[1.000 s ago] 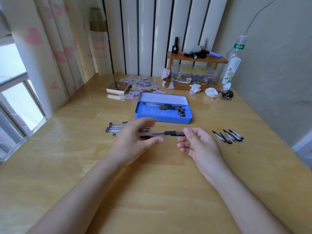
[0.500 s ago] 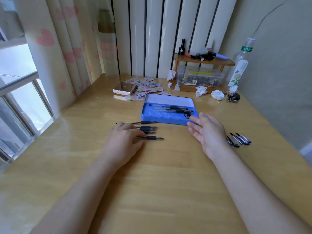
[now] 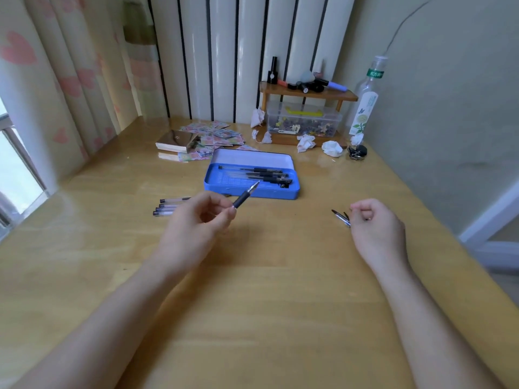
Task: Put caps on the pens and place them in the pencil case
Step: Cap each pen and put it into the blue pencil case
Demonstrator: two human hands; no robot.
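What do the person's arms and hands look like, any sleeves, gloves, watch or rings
Both forearms are bare up to the frame edge, with no sleeves in view. The left hand and right hand wear no gloves. No watch, bracelet or ring shows on either wrist or on the fingers in view.

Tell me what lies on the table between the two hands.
Head view: only bare wooden table between the left hand and right hand.

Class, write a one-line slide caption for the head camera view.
Left hand lifts an uncapped pen while right hand reaches the caps, blue pencil case open behind.
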